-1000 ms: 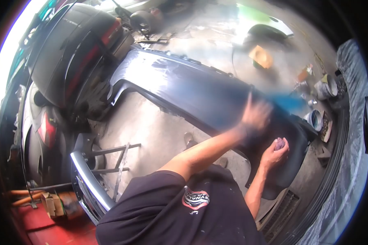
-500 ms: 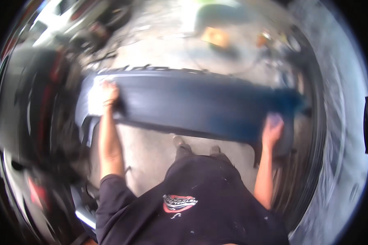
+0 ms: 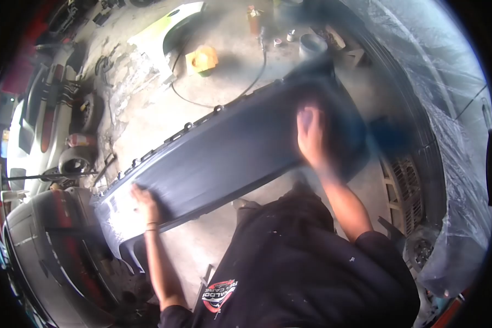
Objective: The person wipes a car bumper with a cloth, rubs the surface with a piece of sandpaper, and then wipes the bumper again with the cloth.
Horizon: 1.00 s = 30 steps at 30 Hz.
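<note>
We see a long dark gray car bumper (image 3: 224, 156) across the front of our body, above the floor (image 3: 235, 71). It slants, with its left end nearer to us and its right end farther away.

Our left hand (image 3: 144, 204) lies palm down on the bumper near its left end, closer to the near edge. The fingers are open and almost straight, pointing toward the far edge. Our left arm reaches out nearly straight, with a thin band (image 3: 151, 225) around the wrist.

Our right hand (image 3: 314, 143) is over the bumper's right part. Its fingers are closed around a small purple pad (image 3: 307, 117). The hand is blurry, so we cannot tell how each finger bends. Our right elbow is bent out to the side, and the forearm slants forward and left.

A gray bucket (image 3: 313, 47) stands on the floor past the far edge.
</note>
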{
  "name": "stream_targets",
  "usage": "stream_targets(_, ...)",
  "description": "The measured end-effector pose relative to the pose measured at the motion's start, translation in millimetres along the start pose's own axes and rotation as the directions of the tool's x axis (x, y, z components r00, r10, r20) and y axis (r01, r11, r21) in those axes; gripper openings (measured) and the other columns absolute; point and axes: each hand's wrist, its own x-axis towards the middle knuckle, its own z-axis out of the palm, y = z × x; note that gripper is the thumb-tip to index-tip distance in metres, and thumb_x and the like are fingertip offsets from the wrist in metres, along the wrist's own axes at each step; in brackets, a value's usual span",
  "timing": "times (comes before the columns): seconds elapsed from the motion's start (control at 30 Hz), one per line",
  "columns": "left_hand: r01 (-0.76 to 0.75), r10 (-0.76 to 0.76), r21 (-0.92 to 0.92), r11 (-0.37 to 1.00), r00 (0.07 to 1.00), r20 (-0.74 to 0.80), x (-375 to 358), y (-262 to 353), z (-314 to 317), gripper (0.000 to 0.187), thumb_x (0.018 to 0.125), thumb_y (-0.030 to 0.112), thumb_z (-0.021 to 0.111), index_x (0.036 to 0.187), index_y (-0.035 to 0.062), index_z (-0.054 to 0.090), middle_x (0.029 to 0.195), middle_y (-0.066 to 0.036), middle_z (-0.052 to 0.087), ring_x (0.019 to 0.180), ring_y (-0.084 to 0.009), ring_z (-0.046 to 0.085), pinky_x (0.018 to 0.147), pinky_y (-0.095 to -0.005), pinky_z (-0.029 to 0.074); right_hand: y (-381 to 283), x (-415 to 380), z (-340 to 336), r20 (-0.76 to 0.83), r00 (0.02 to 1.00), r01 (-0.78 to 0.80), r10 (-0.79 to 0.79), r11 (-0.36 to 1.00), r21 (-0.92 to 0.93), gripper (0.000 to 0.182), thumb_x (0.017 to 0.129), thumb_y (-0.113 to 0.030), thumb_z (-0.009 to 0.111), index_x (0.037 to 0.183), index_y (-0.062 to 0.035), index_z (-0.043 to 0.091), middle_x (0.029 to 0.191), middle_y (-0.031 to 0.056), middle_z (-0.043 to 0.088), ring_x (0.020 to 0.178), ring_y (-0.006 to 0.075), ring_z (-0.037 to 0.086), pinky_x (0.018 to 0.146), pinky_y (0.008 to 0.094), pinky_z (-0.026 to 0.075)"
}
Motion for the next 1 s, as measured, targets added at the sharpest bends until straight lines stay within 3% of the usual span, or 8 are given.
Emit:
stream_targets(0.17, -0.277, 0.278, -0.048, 0.96, 0.907, 0.318, 7.2, 415.3, -66.4, 0.07, 0.116, 0.037, 0.047, 0.179, 0.0147, 0.028, 0.188, -0.007, 0.021, 0.175, -0.0309, 0.012, 0.133, -0.0733, -0.004, -0.4, 8.7, -29.2, 0.106, 0.978, -0.205, 0.179, 0.906, 0.37, 0.03, 0.108, -0.026, 0.073, 0.127, -0.0024, 0.068, 0.109, 0.014, 0.075, 0.1, 0.0299, 0.072, 0.09, 0.0435, 0.057)
stream_targets(0.3, -0.542, 0.561, -0.148, 0.827, 0.812, 0.162, 43.3, 594.2, -28.3, 0.066, 0.116, 0.038, 0.048, 0.174, 0.0095, 0.038, 0.185, -0.008, 0.029, 0.173, -0.0305, 0.02, 0.132, -0.0771, 0.004, 39.3, 7.5, -47.5, 0.448, 0.806, -0.541, 0.385, 0.176, 0.822, 0.028, 0.109, -0.023, 0.071, 0.123, 0.0003, 0.066, 0.105, 0.0039, 0.069, 0.096, 0.0107, 0.064, 0.081, 0.0293, 0.054)
stream_targets(0.37, -0.654, 0.661, -0.098, 0.75, 0.74, 0.123, 58.2, 650.0, -8.0, 0.063, 0.113, 0.036, 0.051, 0.169, 0.0082, 0.045, 0.182, -0.009, 0.035, 0.171, -0.0305, 0.025, 0.131, -0.0783, 0.01, 61.8, 4.7, -73.0, 0.327, 0.809, -0.524, 0.488, 0.349, 0.777, 0.017, 0.117, -0.025, 0.061, 0.11, -0.0095, 0.063, 0.089, -0.0049, 0.057, 0.075, 0.0036, 0.051, 0.067, 0.022, 0.041)
stream_targets(0.43, -0.705, 0.708, -0.06, 0.706, 0.702, 0.074, 67.2, 693.3, 4.8, 0.061, 0.112, 0.036, 0.052, 0.167, 0.0089, 0.049, 0.18, -0.008, 0.038, 0.169, -0.0287, 0.029, 0.131, -0.0778, 0.015, 128.7, -19.9, -74.1, 0.254, 0.839, -0.447, 0.481, 0.341, 0.827, 0.024, 0.113, -0.021, 0.068, 0.13, -0.0044, 0.067, 0.108, 0.0042, 0.067, 0.097, 0.0112, 0.063, 0.083, 0.0295, 0.054)
stream_targets(0.57, -0.755, 0.706, 0.132, 0.642, 0.65, 0.282, 75.8, 764.0, 3.7, 0.06, 0.114, 0.038, 0.049, 0.169, 0.0138, 0.048, 0.181, -0.006, 0.036, 0.17, -0.0304, 0.026, 0.131, -0.0796, 0.013, 175.7, -25.2, -91.9, 0.155, 0.83, -0.46, 0.536, 0.499, 0.734, 0.024, 0.113, -0.022, 0.067, 0.129, -0.0047, 0.068, 0.111, 0.0064, 0.07, 0.099, 0.0164, 0.067, 0.086, 0.0314, 0.056)
stream_targets(0.6, -0.785, 0.685, 0.251, 0.566, 0.618, 0.386, 76.8, 773.8, 3.8, 0.061, 0.114, 0.039, 0.047, 0.171, 0.0161, 0.047, 0.183, -0.006, 0.034, 0.171, -0.0309, 0.024, 0.13, -0.0803, 0.012, 182.2, -22.7, -88.8, -0.064, 0.941, -0.275, 0.331, 0.865, 0.421, 0.023, 0.112, -0.023, 0.068, 0.125, -0.0034, 0.07, 0.11, 0.0084, 0.072, 0.098, 0.0182, 0.069, 0.088, 0.0332, 0.056)
stream_targets(0.7, -0.774, 0.633, 0.345, 0.532, 0.633, 0.446, 61.9, 777.6, 20.3, 0.073, 0.112, 0.05, 0.049, 0.176, 0.0193, 0.036, 0.188, -0.003, 0.022, 0.173, -0.03, 0.018, 0.132, -0.0796, 0.007, 192.3, -13.1, -71.2, 0.04, 0.842, -0.443, 0.539, 0.647, 0.621, 0.029, 0.11, -0.028, 0.072, 0.117, 0.0, 0.074, 0.109, 0.0126, 0.075, 0.098, 0.0236, 0.071, 0.09, 0.0391, 0.058)
stream_targets(1.0, -0.213, 0.205, 0.022, 0.977, 0.958, 0.201, -51.9, 586.9, -44.0, 0.074, 0.111, 0.043, 0.05, 0.176, 0.0116, 0.033, 0.184, -0.011, 0.029, 0.172, -0.0307, 0.024, 0.132, -0.0759, 0.002, 181.6, 16.4, -73.9, 0.1, 0.962, -0.274, 0.256, 0.905, 0.325, 0.04, 0.105, -0.036, 0.081, 0.127, -0.0035, 0.072, 0.123, 0.0164, 0.073, 0.11, 0.0341, 0.072, 0.094, 0.0442, 0.058)
